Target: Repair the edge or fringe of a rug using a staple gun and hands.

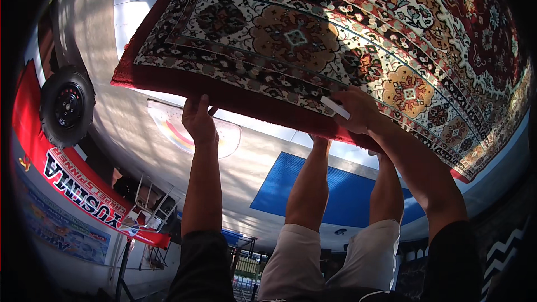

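Note:
A patterned rug [296,36] with a dark red border fills the upper part of the view, sunlight falling in patches over its right half. My left hand [199,123] grips the rug's near red edge toward its left corner, some fingers hidden beneath it. Farther right, my right hand [358,113] is closed around a narrow white bar-shaped thing [335,108]. That hand lies over the rug's near border; the bar's other end is hidden in my fingers, so its kind cannot be told.
Below the rug lie a rainbow-patterned mat [224,134] and a blue textured mat [279,184] by my bare legs. At left are a black wheel [68,106], a red banner [72,181] and a metal-framed rack [156,207]. Pale tiles [131,19] show at the upper left.

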Tool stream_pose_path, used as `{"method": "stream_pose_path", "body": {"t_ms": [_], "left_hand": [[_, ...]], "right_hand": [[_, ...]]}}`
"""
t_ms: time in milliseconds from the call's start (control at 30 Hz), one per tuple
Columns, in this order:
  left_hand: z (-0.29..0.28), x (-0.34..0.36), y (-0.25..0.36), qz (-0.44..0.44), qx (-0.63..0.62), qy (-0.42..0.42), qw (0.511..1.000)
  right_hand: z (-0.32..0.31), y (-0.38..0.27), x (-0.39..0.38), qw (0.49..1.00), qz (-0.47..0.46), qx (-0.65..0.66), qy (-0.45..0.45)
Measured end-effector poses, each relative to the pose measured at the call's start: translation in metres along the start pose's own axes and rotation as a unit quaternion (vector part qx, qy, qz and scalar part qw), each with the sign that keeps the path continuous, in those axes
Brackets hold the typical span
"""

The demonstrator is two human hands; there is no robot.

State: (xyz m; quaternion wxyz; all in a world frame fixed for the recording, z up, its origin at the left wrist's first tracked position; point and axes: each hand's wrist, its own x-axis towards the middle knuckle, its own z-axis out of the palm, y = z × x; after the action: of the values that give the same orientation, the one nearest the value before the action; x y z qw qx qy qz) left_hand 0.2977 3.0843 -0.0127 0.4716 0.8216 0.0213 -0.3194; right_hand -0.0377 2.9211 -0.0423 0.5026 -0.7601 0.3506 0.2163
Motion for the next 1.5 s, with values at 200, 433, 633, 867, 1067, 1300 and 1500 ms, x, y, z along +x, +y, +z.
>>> {"method": "stream_pose_path", "body": {"t_ms": [200,433,633,867,1067,1300,1500], "left_hand": [[0.005,-0.019,0.021,0.027,0.009,-0.002,1.0],[0.004,-0.025,0.022,0.074,0.045,-0.001,0.996],[0.045,-0.048,-0.039,-0.065,0.04,-0.023,0.997],[0.063,-0.201,-0.107,-0.262,0.138,-0.183,0.938],[0.075,-0.327,-0.095,-0.195,0.276,-0.269,0.902],[0.106,-0.392,-0.069,-0.295,0.258,-0.299,0.87],[0.092,-0.4,-0.099,-0.312,0.273,-0.315,0.854]], "right_hand": [[-0.012,0.003,0.002,0.999,-0.014,0.049,0.007],[-0.056,0.105,-0.047,0.972,0.045,0.204,0.105],[-0.088,0.225,-0.112,0.932,0.134,0.215,0.261],[-0.114,0.273,-0.171,0.916,0.167,0.235,0.28],[-0.106,0.32,-0.214,0.911,0.243,0.209,0.258],[-0.117,0.342,-0.256,0.869,0.348,0.275,0.221],[-0.031,0.361,-0.279,0.901,0.289,0.24,0.217]]}}
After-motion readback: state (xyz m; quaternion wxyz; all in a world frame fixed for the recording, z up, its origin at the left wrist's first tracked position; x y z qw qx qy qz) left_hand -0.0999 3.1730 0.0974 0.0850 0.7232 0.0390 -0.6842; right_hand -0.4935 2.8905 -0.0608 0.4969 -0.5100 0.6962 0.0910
